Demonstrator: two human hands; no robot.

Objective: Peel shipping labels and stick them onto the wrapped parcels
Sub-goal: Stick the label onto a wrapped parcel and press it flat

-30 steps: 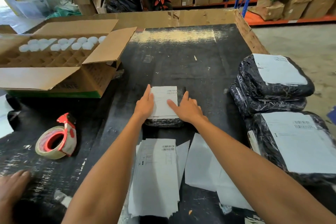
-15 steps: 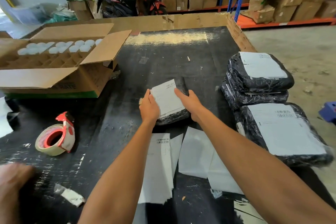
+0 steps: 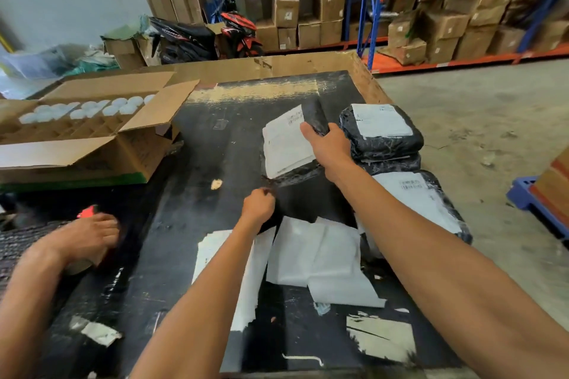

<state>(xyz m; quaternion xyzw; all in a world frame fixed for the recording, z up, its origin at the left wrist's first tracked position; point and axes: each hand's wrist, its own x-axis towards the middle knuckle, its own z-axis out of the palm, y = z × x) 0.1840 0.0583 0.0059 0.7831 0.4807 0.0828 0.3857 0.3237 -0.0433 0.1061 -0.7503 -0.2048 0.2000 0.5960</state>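
Right fingers (image 3: 308, 129) grip labelled parcel (image 3: 289, 144) lifted off table; left hand (image 3: 258, 204) curled, empty

Another person's hand (image 3: 84, 235), motion-blurred, covers most of the tape roll (image 3: 87, 213). Print on the held parcel's label (image 3: 288, 141) is illegible.

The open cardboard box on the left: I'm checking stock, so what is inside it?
Inside the cardboard box, white round caps fill the far rows; nearer rows show empty brown divider cells. The near flap covers the front part, and whatever sits below the caps is hidden.
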